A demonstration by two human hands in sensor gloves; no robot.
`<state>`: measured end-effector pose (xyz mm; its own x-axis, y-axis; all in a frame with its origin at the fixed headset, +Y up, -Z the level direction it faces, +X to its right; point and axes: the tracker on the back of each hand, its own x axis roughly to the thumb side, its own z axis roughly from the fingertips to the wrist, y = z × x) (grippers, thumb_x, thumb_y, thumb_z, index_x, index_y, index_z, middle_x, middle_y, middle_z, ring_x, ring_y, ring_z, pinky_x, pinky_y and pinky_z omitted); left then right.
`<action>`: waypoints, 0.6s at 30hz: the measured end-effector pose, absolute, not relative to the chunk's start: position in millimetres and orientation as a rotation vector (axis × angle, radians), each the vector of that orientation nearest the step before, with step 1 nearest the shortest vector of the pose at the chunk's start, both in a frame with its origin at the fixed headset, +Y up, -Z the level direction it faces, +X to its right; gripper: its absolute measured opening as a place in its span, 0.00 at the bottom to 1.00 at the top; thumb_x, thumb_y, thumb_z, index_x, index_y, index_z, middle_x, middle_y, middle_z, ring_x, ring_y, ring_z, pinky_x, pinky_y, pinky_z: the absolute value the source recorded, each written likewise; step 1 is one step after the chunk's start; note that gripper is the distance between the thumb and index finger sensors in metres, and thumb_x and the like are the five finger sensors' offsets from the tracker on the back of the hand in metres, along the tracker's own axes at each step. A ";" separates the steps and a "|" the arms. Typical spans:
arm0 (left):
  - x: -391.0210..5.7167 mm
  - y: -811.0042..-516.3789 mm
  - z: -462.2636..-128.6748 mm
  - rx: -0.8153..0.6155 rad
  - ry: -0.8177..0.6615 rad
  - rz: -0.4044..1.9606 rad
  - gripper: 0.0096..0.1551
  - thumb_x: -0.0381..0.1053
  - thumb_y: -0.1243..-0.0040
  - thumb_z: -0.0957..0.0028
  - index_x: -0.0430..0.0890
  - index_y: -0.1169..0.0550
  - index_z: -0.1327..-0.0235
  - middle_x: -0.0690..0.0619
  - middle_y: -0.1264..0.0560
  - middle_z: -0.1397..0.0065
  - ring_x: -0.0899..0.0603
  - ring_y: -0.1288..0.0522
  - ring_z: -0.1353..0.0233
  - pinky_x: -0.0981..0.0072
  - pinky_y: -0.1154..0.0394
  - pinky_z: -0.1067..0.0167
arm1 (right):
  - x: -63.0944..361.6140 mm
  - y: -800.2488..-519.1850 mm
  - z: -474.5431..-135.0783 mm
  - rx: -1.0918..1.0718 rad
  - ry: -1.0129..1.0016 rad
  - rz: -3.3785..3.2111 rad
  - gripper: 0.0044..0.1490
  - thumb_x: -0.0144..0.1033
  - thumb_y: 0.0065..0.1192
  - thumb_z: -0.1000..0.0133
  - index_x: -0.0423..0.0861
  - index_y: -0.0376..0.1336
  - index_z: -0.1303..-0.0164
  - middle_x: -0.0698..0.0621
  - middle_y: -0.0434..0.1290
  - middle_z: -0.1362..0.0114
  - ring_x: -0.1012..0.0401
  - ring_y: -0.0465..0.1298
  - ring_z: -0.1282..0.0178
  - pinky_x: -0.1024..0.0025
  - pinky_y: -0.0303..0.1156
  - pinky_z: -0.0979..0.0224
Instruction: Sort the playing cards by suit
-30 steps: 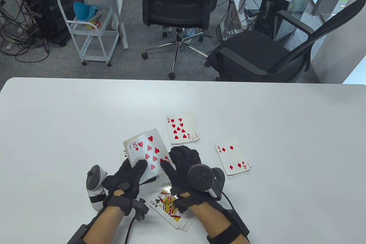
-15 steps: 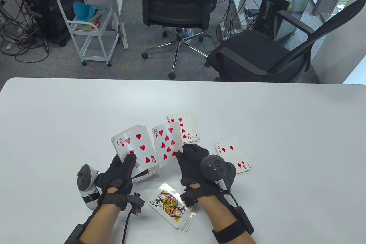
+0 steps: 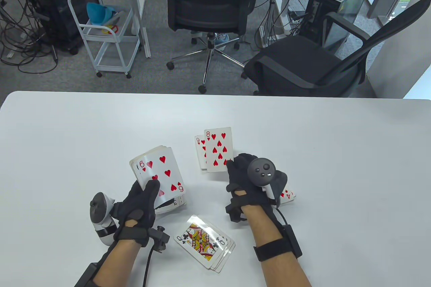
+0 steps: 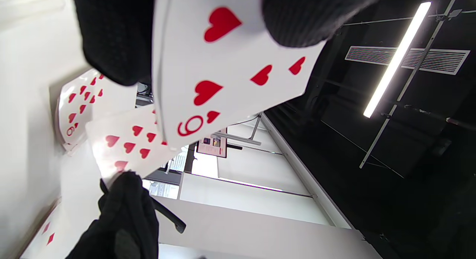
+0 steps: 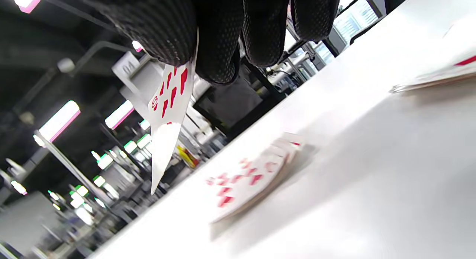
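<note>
Now 8 of hearts (image 3: 219,148) above heart pile (image 3: 201,152)

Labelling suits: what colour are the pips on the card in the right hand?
Red hearts on white, on the eight of hearts pinched by the right hand; clearest in the table view.

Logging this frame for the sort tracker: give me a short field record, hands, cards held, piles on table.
left hand: grips the deck, 6 of hearts on top
right hand: pinches the 8 of hearts, held over the hearts pile
hearts pile: 9 of hearts showing, mostly covered by the 8 in the table view
clubs pile: queen of clubs on top, near table edge
diamonds pile: 4 of diamonds, mostly hidden behind the right hand
table: white
</note>
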<state>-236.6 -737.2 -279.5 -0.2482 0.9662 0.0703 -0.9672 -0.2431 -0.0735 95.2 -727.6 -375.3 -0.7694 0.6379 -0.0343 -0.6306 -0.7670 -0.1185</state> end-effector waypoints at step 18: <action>-233.0 -736.5 -279.2 -0.012 -0.138 1.798 0.32 0.58 0.39 0.42 0.48 0.31 0.29 0.49 0.23 0.30 0.39 0.18 0.36 0.55 0.15 0.47 | 30.7 -738.9 -454.9 -0.248 0.068 3.051 0.26 0.46 0.74 0.43 0.41 0.68 0.45 0.37 0.59 0.21 0.36 0.49 0.18 0.32 0.46 0.23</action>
<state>-233.0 -736.5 -279.2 -0.2299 0.9709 0.0663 -0.9697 -0.2228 -0.0999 30.7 -738.9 -454.9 -0.9836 0.0763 -0.1632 -0.0834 -0.9958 0.0374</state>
